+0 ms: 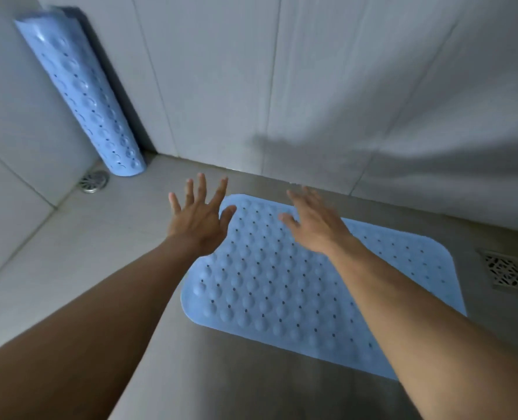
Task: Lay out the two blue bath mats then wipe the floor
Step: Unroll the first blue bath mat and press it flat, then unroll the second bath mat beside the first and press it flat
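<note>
**One mat down, one rolled in the corner**

A flat pale-blue rubber bath mat [267, 286], studded with bumps and small holes, lies spread on the grey tiled floor [70, 253] near the foot of the pale tiled wall [312, 86]. The left hand [198, 218] and right hand [315, 225] hang over its far left end, fingers spread and gripping nothing, probably to press it flat. Whether they touch it cannot be told, and the right hand is blurred.

The second pale-blue rubber bath mat [82, 95] stands rolled in the far left corner, leaning on the wall, not yet laid. A round metal drain [94, 180] sits just beside its foot, and a square metal drain grate [504, 272] lies near the flat mat's right end. Covering either would likely block drainage.
</note>
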Demonstrator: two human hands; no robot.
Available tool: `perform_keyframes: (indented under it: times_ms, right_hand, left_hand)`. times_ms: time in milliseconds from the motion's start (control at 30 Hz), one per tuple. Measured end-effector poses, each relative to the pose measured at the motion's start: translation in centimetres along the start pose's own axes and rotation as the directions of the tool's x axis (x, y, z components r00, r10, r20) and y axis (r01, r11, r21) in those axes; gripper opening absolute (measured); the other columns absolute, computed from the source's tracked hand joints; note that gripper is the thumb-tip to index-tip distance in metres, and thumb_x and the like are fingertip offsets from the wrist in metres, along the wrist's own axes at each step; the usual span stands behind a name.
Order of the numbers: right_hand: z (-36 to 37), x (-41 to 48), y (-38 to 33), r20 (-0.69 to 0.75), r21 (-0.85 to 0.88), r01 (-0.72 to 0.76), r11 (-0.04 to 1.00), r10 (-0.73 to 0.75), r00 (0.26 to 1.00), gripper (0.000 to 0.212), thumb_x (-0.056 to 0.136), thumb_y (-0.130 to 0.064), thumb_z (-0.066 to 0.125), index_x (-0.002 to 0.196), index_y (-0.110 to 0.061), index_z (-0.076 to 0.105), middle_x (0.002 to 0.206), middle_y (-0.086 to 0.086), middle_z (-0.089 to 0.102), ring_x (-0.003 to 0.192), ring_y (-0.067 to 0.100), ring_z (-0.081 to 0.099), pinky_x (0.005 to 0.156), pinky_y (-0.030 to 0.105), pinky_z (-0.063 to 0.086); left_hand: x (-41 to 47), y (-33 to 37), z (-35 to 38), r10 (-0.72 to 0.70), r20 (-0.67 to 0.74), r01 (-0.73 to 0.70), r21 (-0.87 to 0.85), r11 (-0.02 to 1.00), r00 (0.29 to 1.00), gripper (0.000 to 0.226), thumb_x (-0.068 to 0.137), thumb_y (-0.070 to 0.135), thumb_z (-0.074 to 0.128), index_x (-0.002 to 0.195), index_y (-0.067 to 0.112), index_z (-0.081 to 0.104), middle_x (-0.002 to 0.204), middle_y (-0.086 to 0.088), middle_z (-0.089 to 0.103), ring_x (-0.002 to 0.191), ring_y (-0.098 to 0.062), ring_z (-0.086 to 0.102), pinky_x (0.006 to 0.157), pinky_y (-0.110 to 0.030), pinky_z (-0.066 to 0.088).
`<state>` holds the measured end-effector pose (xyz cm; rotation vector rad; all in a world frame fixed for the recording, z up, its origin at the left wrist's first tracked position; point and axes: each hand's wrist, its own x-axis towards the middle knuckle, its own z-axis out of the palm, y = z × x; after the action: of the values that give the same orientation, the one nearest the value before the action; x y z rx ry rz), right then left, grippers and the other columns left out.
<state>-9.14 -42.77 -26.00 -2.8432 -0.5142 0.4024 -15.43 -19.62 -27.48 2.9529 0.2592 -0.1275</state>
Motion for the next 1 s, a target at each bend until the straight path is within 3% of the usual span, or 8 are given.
perform_keyframes:
  times_ms: [67, 200, 333, 533, 700, 900, 1000]
  right_hand:
    - [-1.5, 1.7, -4.2, -0.015, -0.026, 0.047, 0.999, -0.047, 0.999, 0.065, 0.104, -0.052, 0.037, 0.159, -0.024, 0.017, 0.168, 0.01, 0.006, 0.154, 0.026, 0.007, 0.121, 0.052, 0.019]
    - [-4.8, 4.6, -11.6, 0.014, -0.056, 0.104, 0.993, -0.103, 0.995, 0.066, 0.104, -0.051, 0.037, 0.16, -0.025, 0.014, 0.168, 0.008, -0.001, 0.154, 0.025, 0.004, 0.122, 0.054, 0.009]
    - [-9.3, 6.0, -17.8, 0.032, -0.074, 0.172, 0.982, -0.17, 0.985, 0.065, 0.105, -0.048, 0.038, 0.161, -0.028, 0.01, 0.169, 0.004, 0.0, 0.154, 0.024, 0.01, 0.123, 0.048, 0.013]
    - [-14.4, 11.0, -24.9, 0.014, -0.054, 0.242, 0.969, -0.242, 0.97, 0.076, 0.098, -0.051, 0.049, 0.161, -0.028, 0.012, 0.164, 0.0, 0.024, 0.149, 0.019, 0.025, 0.115, 0.037, 0.029]
    - [-13.6, 17.3, -30.1, 0.011, 0.002, 0.317, 0.948, -0.317, 0.948, 0.079, 0.096, -0.045, 0.058, 0.16, -0.03, 0.014, 0.163, 0.0, 0.028, 0.148, 0.021, 0.029, 0.115, 0.037, 0.031]
    - [-9.1, 26.3, -36.0, -0.003, 0.174, 0.39, 0.904, -0.396, 0.918, 0.085, 0.093, -0.033, 0.068, 0.16, -0.022, 0.016, 0.162, 0.002, 0.029, 0.146, 0.021, 0.032, 0.11, 0.031, 0.03]
    - [-7.6, 29.3, -37.8, -0.006, 0.298, 0.398, 0.868, -0.415, 0.91, 0.075, 0.091, -0.025, 0.07, 0.154, -0.02, 0.028, 0.147, -0.003, 0.047, 0.13, 0.016, 0.046, 0.094, 0.026, 0.036]
  left_hand:
    - [0.8, -3.4, -2.6, -0.049, -0.017, 0.049, -0.01, 0.999, 0.999, 0.065, 0.1, 0.058, 0.012, 0.157, 0.035, -0.01, 0.166, -0.011, -0.013, 0.152, -0.034, -0.011, 0.119, -0.063, 0.0]
    - [1.5, -9.6, -7.6, -0.112, -0.085, 0.106, -0.069, 0.992, 0.99, 0.063, 0.102, 0.056, 0.015, 0.158, 0.032, 0.002, 0.167, -0.01, -0.004, 0.153, -0.032, -0.004, 0.121, -0.058, 0.007]
    - [2.4, -14.9, -12.6, -0.149, -0.184, 0.116, -0.179, 0.977, 0.972, 0.063, 0.101, 0.056, 0.022, 0.158, 0.03, 0.011, 0.166, -0.009, 0.011, 0.152, -0.03, 0.009, 0.12, -0.055, 0.02]
    - [5.5, -21.4, -18.6, -0.284, -0.306, 0.17, -0.35, 0.921, 0.909, 0.064, 0.099, 0.041, 0.05, 0.155, 0.023, 0.025, 0.158, -0.005, 0.032, 0.138, -0.031, 0.041, 0.105, -0.046, 0.039]
    - [9.3, -25.7, -17.4, -0.383, -0.264, 0.246, -0.432, 0.868, 0.885, 0.072, 0.088, 0.027, 0.066, 0.149, 0.019, 0.028, 0.142, -0.013, 0.048, 0.119, -0.035, 0.055, 0.092, -0.044, 0.046]
    - [15.5, -30.7, -13.2, -0.464, -0.108, 0.34, -0.539, 0.771, 0.879, 0.095, 0.083, 0.031, 0.076, 0.155, 0.014, 0.016, 0.148, -0.013, 0.045, 0.134, -0.031, 0.045, 0.105, -0.042, 0.04]
    - [18.6, -31.7, -12.7, -0.463, -0.125, 0.307, -0.596, 0.742, 0.877, 0.087, 0.081, 0.025, 0.077, 0.15, 0.016, 0.025, 0.142, -0.009, 0.049, 0.129, -0.031, 0.05, 0.099, -0.04, 0.044]
